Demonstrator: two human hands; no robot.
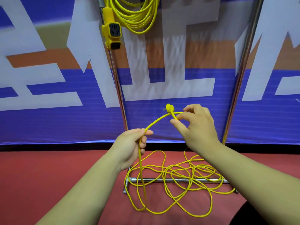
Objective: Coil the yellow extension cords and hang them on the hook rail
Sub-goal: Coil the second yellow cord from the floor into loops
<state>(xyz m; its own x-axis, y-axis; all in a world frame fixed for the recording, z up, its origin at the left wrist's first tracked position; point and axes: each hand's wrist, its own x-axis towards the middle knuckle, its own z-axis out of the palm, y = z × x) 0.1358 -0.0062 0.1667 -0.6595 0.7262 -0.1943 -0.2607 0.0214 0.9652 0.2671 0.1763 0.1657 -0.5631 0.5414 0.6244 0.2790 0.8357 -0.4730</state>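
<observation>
**Red floor, banner backdrop: second cord, first loop**

Blue-and-white banner (48,119) behind, red floor (48,176) below both hands.

Grip: the left hand (131,146) has its fingers curled round the yellow cord (162,117), which drops straight down from it to the floor. Just right of it and slightly higher, the right hand (199,127) pinches the cord in its fingertips close behind the plug (170,108), other fingers loosely spread. A short arc of cord spans the two hands.

Remainder: a loose heap (178,176) on the floor beneath the hands, loops overlapping and draped across the rack's base bar (146,180). One hung coil (136,15) with its socket block (112,31) sits well above the left hand.

Risks (judgement):
- Drawing cord up may catch a loop on the base bar or its foot and jerk the rack
- Overlapping loops may cinch into a knot if pulled quickly
- The pinch at the plug looks light, so the end could slip and the loop fall open
</observation>
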